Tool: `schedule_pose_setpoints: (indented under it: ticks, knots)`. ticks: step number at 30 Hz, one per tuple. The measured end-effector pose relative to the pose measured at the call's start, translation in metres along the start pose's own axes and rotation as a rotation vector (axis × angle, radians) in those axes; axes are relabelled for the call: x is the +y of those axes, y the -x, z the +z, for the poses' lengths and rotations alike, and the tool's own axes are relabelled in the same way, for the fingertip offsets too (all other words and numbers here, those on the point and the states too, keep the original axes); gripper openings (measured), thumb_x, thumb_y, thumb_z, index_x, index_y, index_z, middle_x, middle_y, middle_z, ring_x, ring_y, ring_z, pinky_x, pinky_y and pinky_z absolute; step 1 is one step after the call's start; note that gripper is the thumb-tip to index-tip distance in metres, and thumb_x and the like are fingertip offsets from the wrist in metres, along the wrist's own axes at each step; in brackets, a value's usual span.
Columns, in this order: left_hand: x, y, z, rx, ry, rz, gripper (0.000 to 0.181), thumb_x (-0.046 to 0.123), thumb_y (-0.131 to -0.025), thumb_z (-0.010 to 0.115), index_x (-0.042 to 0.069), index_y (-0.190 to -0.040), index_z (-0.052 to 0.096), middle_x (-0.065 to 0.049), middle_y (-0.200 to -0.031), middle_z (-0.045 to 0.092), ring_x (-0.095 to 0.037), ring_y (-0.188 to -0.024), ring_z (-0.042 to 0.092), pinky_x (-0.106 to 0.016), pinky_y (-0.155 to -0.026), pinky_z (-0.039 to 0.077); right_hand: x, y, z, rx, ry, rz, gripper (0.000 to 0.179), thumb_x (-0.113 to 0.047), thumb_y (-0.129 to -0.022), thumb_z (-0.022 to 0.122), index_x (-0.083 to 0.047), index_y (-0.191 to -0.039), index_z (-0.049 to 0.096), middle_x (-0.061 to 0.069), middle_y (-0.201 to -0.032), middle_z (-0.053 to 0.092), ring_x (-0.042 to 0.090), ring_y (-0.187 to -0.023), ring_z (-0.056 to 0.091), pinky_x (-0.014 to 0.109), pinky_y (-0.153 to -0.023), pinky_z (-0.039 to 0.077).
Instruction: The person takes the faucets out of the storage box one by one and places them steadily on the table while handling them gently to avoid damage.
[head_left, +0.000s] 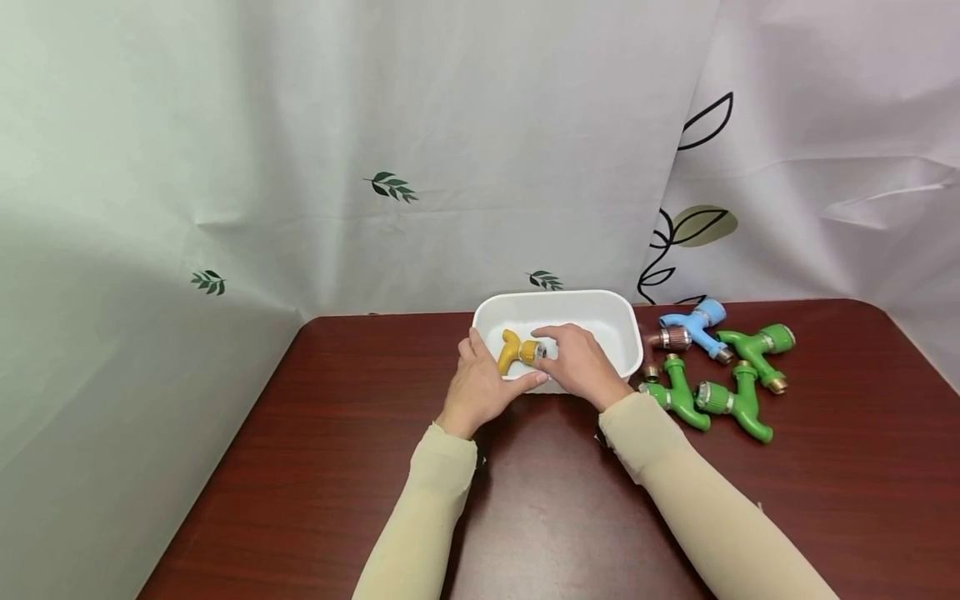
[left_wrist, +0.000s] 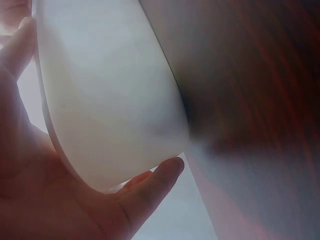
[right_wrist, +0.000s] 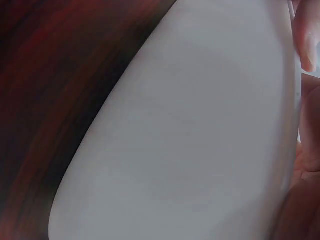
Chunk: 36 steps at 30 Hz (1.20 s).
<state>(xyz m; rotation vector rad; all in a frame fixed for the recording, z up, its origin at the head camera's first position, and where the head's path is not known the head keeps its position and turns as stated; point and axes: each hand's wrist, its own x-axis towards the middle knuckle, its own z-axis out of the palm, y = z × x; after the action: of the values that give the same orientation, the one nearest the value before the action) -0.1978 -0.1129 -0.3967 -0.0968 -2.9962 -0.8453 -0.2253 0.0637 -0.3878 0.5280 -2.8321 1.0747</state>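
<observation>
A white plastic tub (head_left: 626, 321) stands at the back of the table. Inside it, at the left, lies a yellow tap (head_left: 510, 354) with a ribbed knob and a silver end. My right hand (head_left: 581, 362) reaches in over the near rim and pinches the tap's knob end between thumb and fingers. My left hand (head_left: 476, 387) holds the tub's near left corner, thumb along the near side and fingers at the left side. In the left wrist view the left hand (left_wrist: 60, 185) wraps the corner of the tub wall (left_wrist: 110, 100). The right wrist view shows mostly the tub's outer wall (right_wrist: 185, 125).
To the right of the tub lie several taps: a blue tap (head_left: 696, 325), a brown tap (head_left: 671, 337) partly hidden, and several green taps (head_left: 744, 408). A patterned white cloth (head_left: 480, 150) hangs behind the dark red wooden table (head_left: 360, 400).
</observation>
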Motion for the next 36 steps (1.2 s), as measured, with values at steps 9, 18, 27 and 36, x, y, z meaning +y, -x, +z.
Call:
schedule_pose_setpoints:
  ticks: [9, 18, 27, 36]
  knots:
    - [0.000, 0.000, -0.001, -0.004, 0.013, 0.006, 0.134, 0.068, -0.076, 0.075, -0.012, -0.155, 0.003, -0.030, -0.146, 0.029, -0.042, -0.118, 0.051, -0.047, -0.087, 0.052, -0.001, -0.009, 0.003, -0.066, 0.000, 0.092, 0.045, -0.015, -0.087, 0.074, -0.005, -0.130, 0.067, 0.014, -0.123, 0.069, 0.031, -0.113, 0.060, 0.047, -0.102, 0.043]
    - [-0.002, -0.001, 0.001, -0.004, 0.002, -0.004, 0.135, 0.070, -0.076, 0.074, -0.011, -0.156, 0.002, -0.030, -0.147, 0.028, -0.041, -0.122, 0.049, -0.046, -0.091, 0.051, -0.002, -0.013, 0.002, -0.129, 0.002, 0.111, 0.043, -0.016, -0.088, 0.073, -0.007, -0.130, 0.069, 0.013, -0.122, 0.070, 0.028, -0.097, 0.058, 0.043, -0.092, 0.046]
    - [-0.002, -0.002, 0.002, -0.004, -0.001, -0.010, 0.134, 0.070, -0.076, 0.073, -0.011, -0.156, 0.003, -0.029, -0.147, 0.028, -0.042, -0.123, 0.049, -0.046, -0.092, 0.050, -0.002, -0.014, 0.003, -0.158, -0.009, 0.131, 0.047, -0.010, -0.085, 0.073, -0.013, -0.132, 0.069, 0.011, -0.121, 0.070, 0.024, -0.083, 0.055, 0.035, -0.078, 0.044]
    - [-0.002, -0.001, 0.002, -0.006, -0.008, -0.008, 0.134, 0.070, -0.077, 0.073, -0.011, -0.156, 0.003, -0.029, -0.146, 0.028, -0.041, -0.120, 0.051, -0.046, -0.090, 0.051, -0.001, -0.015, 0.003, -0.175, -0.025, 0.115, 0.040, -0.008, -0.085, 0.073, -0.014, -0.124, 0.074, 0.008, -0.110, 0.072, 0.020, -0.083, 0.055, 0.033, -0.078, 0.045]
